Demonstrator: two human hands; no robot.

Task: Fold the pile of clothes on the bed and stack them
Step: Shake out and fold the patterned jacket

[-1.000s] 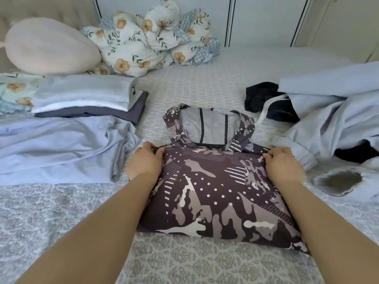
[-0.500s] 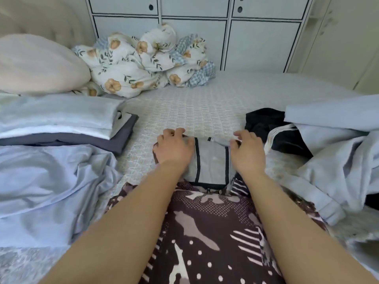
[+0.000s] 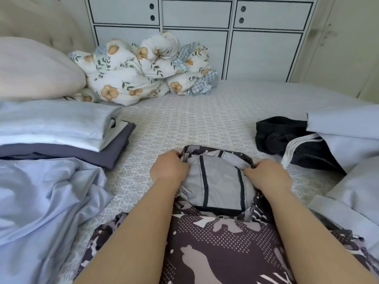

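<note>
Camouflage hoodie (image 3: 215,242): brown, grey and white print, lying folded on the bed at near centre, its body running off the near edge of the view between the two forearms.
Hood (image 3: 217,181): grey lining with dark stripes facing up, at the far end of the hoodie, patterned rim around it.
Left hand (image 3: 169,170): at the left rim of the hood, fingers curled onto the rim fabric and gripping it.
Right hand (image 3: 267,175): at the right rim of the hood, fingers curled over the edge and gripping it.
Folded stack (image 3: 61,132): left of the hoodie, well apart; pale blue and white pieces on top, a dark grey piece beneath.
Loose pale blue garment (image 3: 41,201): crumpled at near left, just in front of the stack.
Black garment (image 3: 287,138): right side, white drawstring trailing, partly under pale blue cloth.
Pale blue clothes pile (image 3: 348,140): unfolded, far right to near right edge.
Bed (image 3: 194,119): patterned cover, carries all items.
Floral duvet (image 3: 147,70): bundled at the far side.
Pillow (image 3: 34,70): cream, far left.
Cabinet (image 3: 205,23): white doors behind the bed.
</note>
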